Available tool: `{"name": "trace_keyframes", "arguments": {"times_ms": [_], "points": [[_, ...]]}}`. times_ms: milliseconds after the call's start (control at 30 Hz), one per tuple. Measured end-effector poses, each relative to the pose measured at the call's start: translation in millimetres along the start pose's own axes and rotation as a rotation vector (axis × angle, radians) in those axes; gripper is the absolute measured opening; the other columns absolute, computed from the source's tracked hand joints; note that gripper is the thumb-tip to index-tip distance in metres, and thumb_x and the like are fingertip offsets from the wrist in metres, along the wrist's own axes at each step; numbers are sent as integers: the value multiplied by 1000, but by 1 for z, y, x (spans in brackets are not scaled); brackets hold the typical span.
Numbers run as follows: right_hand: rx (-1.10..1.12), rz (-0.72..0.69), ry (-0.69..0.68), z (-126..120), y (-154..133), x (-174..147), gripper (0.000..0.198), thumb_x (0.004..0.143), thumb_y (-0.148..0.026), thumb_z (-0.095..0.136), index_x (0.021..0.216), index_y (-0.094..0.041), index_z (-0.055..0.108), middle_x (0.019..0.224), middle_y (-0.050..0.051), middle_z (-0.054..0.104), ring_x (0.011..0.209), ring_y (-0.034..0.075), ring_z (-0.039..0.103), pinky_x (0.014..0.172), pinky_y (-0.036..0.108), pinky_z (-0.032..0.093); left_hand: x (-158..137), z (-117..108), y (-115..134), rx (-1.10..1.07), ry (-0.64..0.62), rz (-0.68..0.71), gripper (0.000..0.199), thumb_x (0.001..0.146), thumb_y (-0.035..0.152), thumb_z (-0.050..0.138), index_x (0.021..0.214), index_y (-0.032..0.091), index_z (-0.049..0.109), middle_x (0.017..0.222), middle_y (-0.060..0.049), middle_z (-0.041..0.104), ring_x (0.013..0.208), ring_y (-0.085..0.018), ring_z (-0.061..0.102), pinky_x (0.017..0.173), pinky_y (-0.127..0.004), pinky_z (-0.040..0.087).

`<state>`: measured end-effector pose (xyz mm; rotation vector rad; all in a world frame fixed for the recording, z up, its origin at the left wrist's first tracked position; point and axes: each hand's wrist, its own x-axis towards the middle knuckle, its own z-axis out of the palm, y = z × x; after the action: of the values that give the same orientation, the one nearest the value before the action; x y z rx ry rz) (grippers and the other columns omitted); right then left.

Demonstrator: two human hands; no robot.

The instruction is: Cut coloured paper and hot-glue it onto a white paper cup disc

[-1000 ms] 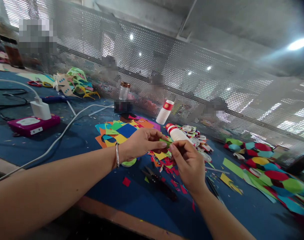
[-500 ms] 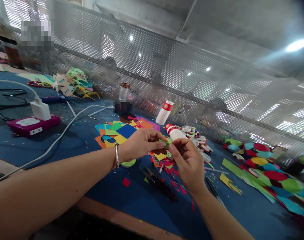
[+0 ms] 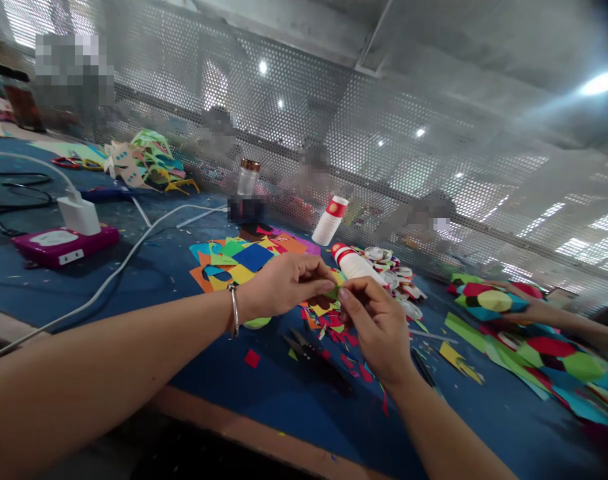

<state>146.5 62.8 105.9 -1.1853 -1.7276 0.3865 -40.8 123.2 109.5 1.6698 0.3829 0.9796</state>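
My left hand (image 3: 289,283), with a silver bangle at the wrist, pinches a small piece of green paper (image 3: 337,291). From the other side my right hand (image 3: 377,327) grips the same piece between thumb and fingers, so most of it is hidden. Beneath the hands lie red paper scraps (image 3: 347,340) and a pair of black scissors (image 3: 317,360), blades partly apart. Beyond my left hand is a heap of coloured paper (image 3: 254,259). A stack of paper cups (image 3: 355,263) lies on its side just past my right hand.
Another cup stack (image 3: 330,221) stands upright near the perforated screen (image 3: 384,147). At left are a purple power strip (image 3: 67,247) and a white cable (image 3: 129,257). A co-worker's arm (image 3: 569,320) reaches over paper pieces (image 3: 559,357) at right. A glass jar (image 3: 248,179) stands behind.
A co-worker's arm has come in from the right and its hand is at the coloured paper pieces there. My hands stay almost in place, still holding the green paper.
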Motion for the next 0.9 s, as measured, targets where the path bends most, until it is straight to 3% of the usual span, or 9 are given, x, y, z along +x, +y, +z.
{"name": "trace_keyframes", "arguments": {"times_ms": [100,267,500,700,800,900], "points": [[-12,15,-46,0,2,2,22,97,-42,59,87,-22,60,62,-4,54,51,13,50,50,27,40,1,-2,-3,38,-33,-26,10,87,20,70,92,13,64,77,-2,72,71,-10,68,70,-24,56],[-67,20,-88,1,3,5,29,99,-46,55,83,-22,57,62,-4,53,53,13,50,51,27,39,2,-2,-4,36,58,-65,11,87,23,68,87,15,61,73,-3,71,70,-13,69,70,-28,55],[-157,-8,-145,2,5,1,30,100,-45,54,80,-23,53,62,-5,47,54,13,43,53,27,35,1,-11,-4,74,-18,-135,10,81,22,73,82,16,65,74,-2,69,67,-12,63,68,-28,50],[-226,-23,-221,2,4,1,25,102,-42,51,89,-22,56,73,-2,55,64,15,50,59,28,38,4,-22,0,85,118,-131,9,78,18,76,78,15,67,77,0,67,74,-11,61,75,-26,47],[-276,-45,-369,1,2,-1,23,100,-37,56,83,-22,57,73,-1,58,64,15,51,58,28,38,6,-29,-3,50,259,-160,12,78,17,75,84,15,65,78,0,66,74,-11,61,73,-26,47],[-321,-68,-527,1,-1,-6,18,96,-33,62,81,-22,59,74,-1,61,64,15,53,59,28,38,7,-35,-5,19,306,-173,13,83,16,71,91,15,60,75,0,64,67,-10,61,69,-27,47]]}}
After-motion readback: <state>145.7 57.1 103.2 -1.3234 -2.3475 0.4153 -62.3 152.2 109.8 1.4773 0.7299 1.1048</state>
